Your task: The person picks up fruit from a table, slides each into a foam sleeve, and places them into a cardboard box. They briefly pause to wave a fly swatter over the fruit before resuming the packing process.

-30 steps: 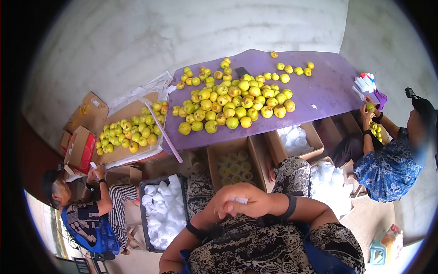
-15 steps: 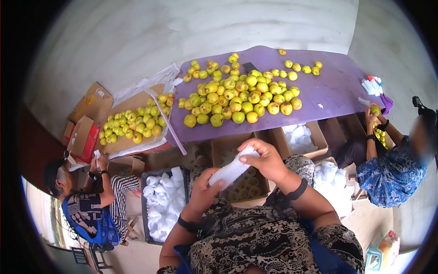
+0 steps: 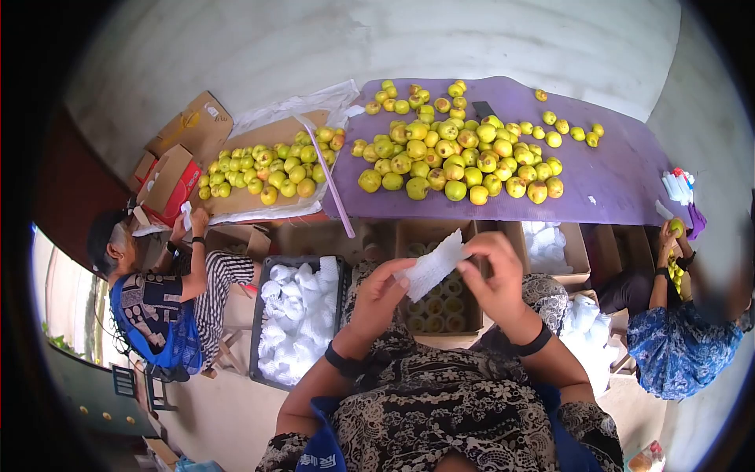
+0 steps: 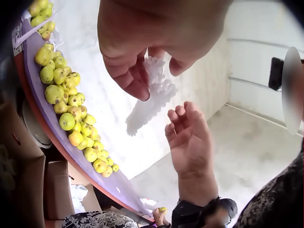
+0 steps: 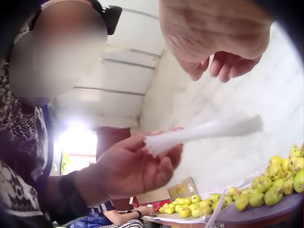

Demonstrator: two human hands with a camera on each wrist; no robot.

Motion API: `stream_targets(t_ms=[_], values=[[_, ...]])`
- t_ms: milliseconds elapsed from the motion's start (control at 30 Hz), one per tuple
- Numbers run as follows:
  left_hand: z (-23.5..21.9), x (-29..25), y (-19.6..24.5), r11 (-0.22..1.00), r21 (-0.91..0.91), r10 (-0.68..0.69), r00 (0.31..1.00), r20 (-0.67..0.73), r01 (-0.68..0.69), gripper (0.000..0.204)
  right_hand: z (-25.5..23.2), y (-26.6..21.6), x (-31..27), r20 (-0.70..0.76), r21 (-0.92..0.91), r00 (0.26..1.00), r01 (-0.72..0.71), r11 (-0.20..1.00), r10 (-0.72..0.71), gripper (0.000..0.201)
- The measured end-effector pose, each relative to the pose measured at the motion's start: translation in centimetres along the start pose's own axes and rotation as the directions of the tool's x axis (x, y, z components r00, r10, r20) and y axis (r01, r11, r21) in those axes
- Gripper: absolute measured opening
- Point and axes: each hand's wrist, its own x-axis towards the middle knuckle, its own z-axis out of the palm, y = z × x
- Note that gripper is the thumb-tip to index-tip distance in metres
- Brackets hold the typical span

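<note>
My left hand (image 3: 379, 300) pinches one end of a flattened white foam net sleeve (image 3: 435, 266) between thumb and fingers, above my lap. In the right wrist view, the foam net sleeve (image 5: 204, 134) sticks out from that hand toward the right. My right hand (image 3: 500, 285) is raised close to the sleeve's other end, its fingers loosely bent. A gap shows between the right hand (image 4: 190, 140) and the sleeve in the left wrist view, and nothing is in its fingers. Beneath the hands stands a cardboard box (image 3: 472, 324) with round pale-wrapped items in it.
Many yellow-green apples (image 3: 456, 161) are heaped on the purple table (image 3: 613, 169) ahead. More apples (image 3: 263, 169) lie on cardboard at the left. A dark crate (image 3: 255, 315) of white foam nets stands left of my legs. One person (image 3: 169, 291) sits left, another (image 3: 684, 346) right.
First my hands overlapped with the sleeve mostly hidden; then both held it stretched between them. Now the right hand has let go, and the head view has turned left.
</note>
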Motion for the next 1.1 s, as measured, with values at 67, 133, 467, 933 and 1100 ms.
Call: stream_targets(t_ms=[67, 133, 467, 933, 1100], values=[[0.0, 0.0, -0.2, 0.998, -0.061, -0.01, 1.0, 0.027, 0.011, 0.031, 0.8, -1.2, -0.1, 0.218, 0.05, 0.976, -0.038, 0.998, 0.026, 0.03], [0.0, -0.4, -0.8, 0.992, -0.116, -0.035, 0.997, 0.071, 0.043, 0.032, 1.6, -2.1, -0.3, 0.269, 0.015, 0.962, -0.056, 0.998, 0.049, 0.03], [0.1, -0.7, -1.6, 0.985, 0.171, -0.031, 0.999, -0.004, 0.032, 0.028, 3.3, -0.9, -1.9, 0.408, -0.005, 0.888, -0.231, 0.973, 0.213, 0.024], [-0.3, -1.0, -2.4, 0.938, 0.342, -0.036, 0.996, -0.078, 0.06, 0.035, 4.5, 1.6, -2.7, 0.367, 0.072, 0.875, -0.364, 0.928, 0.315, 0.016], [-2.0, -0.6, -4.2, 0.891, 0.433, -0.096, 0.989, -0.11, 0.135, 0.025, 5.5, 2.3, -2.5, 0.517, 0.027, 0.822, -0.293, 0.956, 0.238, 0.02]])
